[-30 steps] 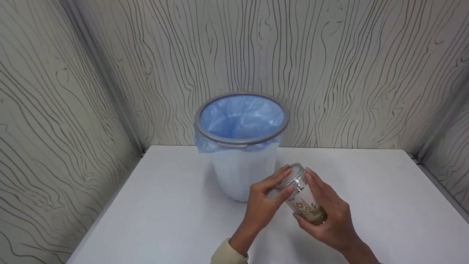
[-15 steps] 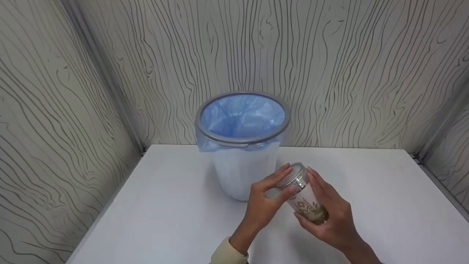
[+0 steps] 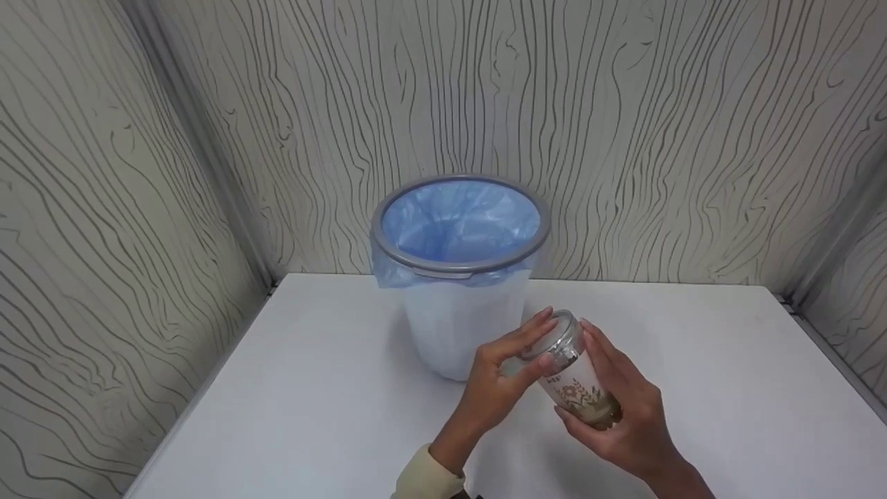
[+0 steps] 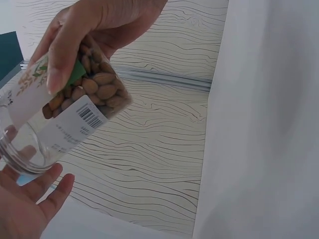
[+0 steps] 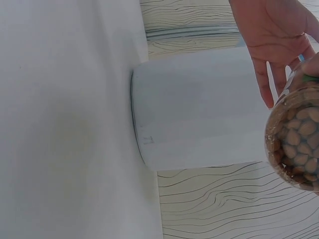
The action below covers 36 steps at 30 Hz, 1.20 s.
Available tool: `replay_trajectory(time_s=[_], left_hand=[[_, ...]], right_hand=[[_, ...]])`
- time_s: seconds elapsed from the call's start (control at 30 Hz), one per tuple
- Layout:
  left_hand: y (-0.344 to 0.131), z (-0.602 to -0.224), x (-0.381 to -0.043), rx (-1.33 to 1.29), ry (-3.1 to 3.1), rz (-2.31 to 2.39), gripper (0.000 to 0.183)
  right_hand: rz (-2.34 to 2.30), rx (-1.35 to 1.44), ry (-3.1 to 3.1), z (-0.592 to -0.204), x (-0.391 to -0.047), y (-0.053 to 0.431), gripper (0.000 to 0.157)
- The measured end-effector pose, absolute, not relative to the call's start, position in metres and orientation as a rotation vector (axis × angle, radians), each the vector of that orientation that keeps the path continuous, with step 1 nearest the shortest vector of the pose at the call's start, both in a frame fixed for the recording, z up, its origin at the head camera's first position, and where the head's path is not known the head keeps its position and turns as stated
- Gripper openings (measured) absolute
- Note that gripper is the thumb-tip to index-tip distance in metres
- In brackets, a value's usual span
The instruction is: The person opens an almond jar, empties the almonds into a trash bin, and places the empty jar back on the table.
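A clear plastic jar point(image 3: 578, 391) with a floral label is held tilted over the table, to the right of the bin. Almonds point(image 4: 102, 89) fill its bottom part, and they show through the base in the right wrist view. My right hand point(image 3: 634, 419) grips the jar's body from the right side. On the clear lid point(image 3: 558, 337) at the upper end, my left hand point(image 3: 495, 384) has its thumb at the near edge and its fingers across the top and far side. The left wrist view shows a barcode label point(image 4: 79, 124) on the jar's side.
A white bin point(image 3: 464, 319) with a grey rim and a blue plastic liner point(image 3: 461, 215) stands just behind the hands on the white table point(image 3: 312, 402). Wood-grain patterned panels point(image 3: 624, 138) enclose the back and sides.
My left thumb has shifted slightly at the lid's edge, and the jar has moved very little. Both hands keep their hold on it.
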<state>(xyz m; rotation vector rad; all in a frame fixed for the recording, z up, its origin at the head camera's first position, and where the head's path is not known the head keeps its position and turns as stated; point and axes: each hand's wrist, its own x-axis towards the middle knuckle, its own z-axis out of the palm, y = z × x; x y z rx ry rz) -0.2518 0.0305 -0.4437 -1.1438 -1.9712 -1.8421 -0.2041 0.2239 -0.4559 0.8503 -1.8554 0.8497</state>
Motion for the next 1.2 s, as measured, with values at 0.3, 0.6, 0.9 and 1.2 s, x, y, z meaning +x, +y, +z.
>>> replay_trajectory(time_s=[0.3,0.6,0.9,1.2], left_hand=[[0.0320,-0.4460,-0.2512,-1.127,-1.958,-1.822,0.041],[0.0319,-0.4432,-0.2519,-1.153,-1.917,-1.812,0.041],[0.0309,-0.4425,-0.2517,-1.142,-1.920,-1.803,0.041],[0.0308,-0.4420,-0.2503,-1.143,-1.911,-1.781,0.040]], right_hand=[[0.852,0.846,-1.860,-0.4566,-0.2025,0.2240,0.090],[0.854,0.835,-1.879,-0.4576,-0.2025,0.2252,0.091],[0.850,0.844,-1.865,-0.4550,-0.2021,0.2225,0.090],[0.831,0.852,-1.852,-0.4536,-0.2022,0.2213,0.089]])
